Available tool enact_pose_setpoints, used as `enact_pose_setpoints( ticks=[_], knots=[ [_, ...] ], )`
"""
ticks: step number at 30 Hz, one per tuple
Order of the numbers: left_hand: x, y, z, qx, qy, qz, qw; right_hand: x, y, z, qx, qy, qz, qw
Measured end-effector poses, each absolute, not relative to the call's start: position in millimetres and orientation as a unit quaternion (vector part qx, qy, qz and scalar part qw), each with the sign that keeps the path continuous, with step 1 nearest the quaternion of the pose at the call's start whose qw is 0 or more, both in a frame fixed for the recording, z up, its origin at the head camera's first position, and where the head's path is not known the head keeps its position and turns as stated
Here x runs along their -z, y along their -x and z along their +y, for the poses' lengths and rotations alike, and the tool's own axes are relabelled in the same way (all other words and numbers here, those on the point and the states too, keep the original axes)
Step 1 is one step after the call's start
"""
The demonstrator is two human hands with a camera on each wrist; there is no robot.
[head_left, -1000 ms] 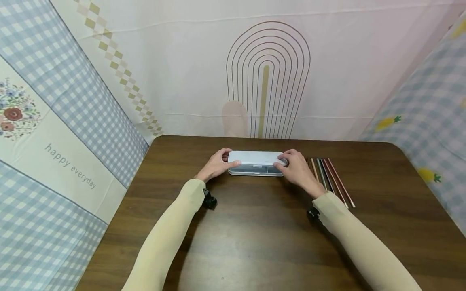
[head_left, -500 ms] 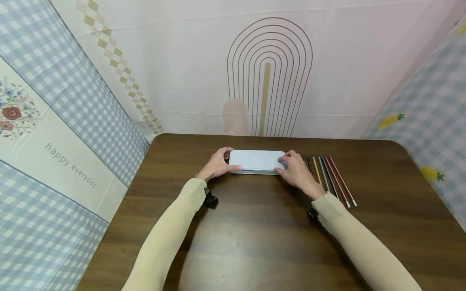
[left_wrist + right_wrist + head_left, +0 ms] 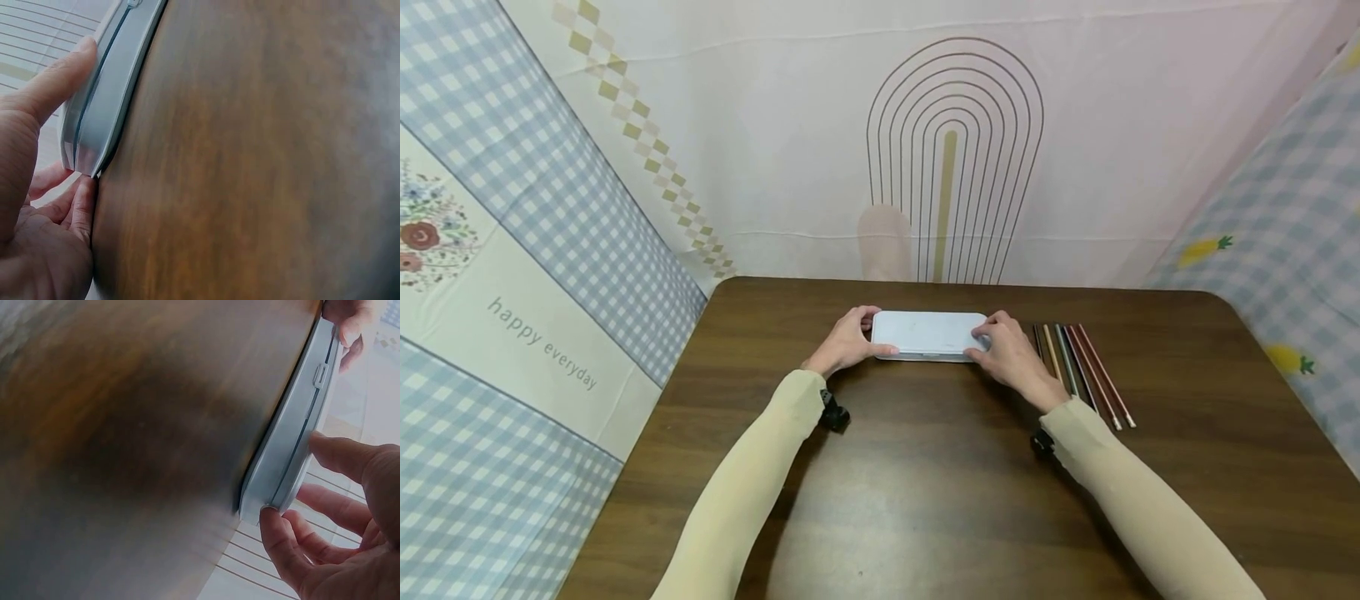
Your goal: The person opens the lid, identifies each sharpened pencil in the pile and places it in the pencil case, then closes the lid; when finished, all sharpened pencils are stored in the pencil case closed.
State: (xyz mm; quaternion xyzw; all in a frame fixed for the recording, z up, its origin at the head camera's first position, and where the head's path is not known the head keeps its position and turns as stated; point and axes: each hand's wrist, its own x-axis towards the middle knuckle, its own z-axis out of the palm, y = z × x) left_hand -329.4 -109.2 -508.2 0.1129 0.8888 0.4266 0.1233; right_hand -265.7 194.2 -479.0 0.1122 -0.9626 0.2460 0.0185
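A pale grey-white pencil case (image 3: 928,332) lies flat near the far side of the table, its lid down. In both wrist views a thin dark seam runs between lid and base, with a small clasp (image 3: 320,375) on the front. My left hand (image 3: 846,340) grips the left end, thumb along the front edge of the lid and fingers at the end wall. At the other end my right hand (image 3: 1011,350) holds the case, thumb at the lid's front edge and fingertips around the right end. The inside of the case is hidden.
Several pencils (image 3: 1097,375), among them tan, green and dark red ones, lie side by side right of the case, partly behind the right wrist. The brown table (image 3: 910,467) meets a printed cloth (image 3: 775,150) at its far edge.
One second ago the lid stood partly raised at the front, showing the inside. It has come down onto the base, both hands staying at the ends. The pencils lie as before.
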Motion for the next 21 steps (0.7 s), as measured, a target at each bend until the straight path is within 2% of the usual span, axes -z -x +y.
enact_pose_setpoints(
  ticks=[16, 21],
  knots=[
    [507, 325, -112, -0.396, -0.139, 0.901, 0.113, 479, 263, 196, -0.259, -0.112, -0.959, 0.017],
    [503, 317, -120, -0.410, -0.138, 0.896, 0.098, 477, 262, 205, -0.279, -0.107, -0.953, 0.036]
  ],
)
